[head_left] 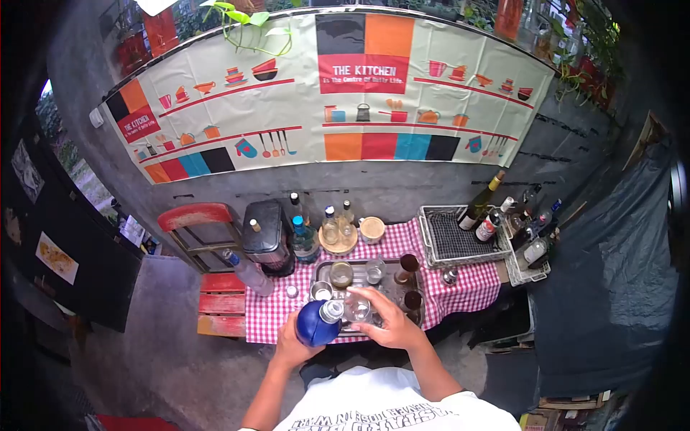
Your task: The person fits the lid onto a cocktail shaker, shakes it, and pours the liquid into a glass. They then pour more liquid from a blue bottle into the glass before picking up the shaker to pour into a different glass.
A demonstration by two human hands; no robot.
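Observation:
My left hand [291, 346] is wrapped round a blue bottle [316, 325], whose clear top [331, 310] tilts toward a clear glass [357, 307]. That glass is held in the curved fingers of my right hand [392, 321], close beside the bottle top. Both are over the near part of a metal tray [394, 267]. On the tray stand a glass with pale content [341, 274], a clear glass [375, 270], a small metal-looking cup [321, 290] and two dark brown glasses [407, 266].
A checkered cloth [460, 293] covers the table. At its left are a clear bottle [251, 276], a white cap [291, 292], a black container [267, 233] and a teal-topped bottle [305, 243]. A wire basket [460, 248] and several bottles [535, 250] are at the right.

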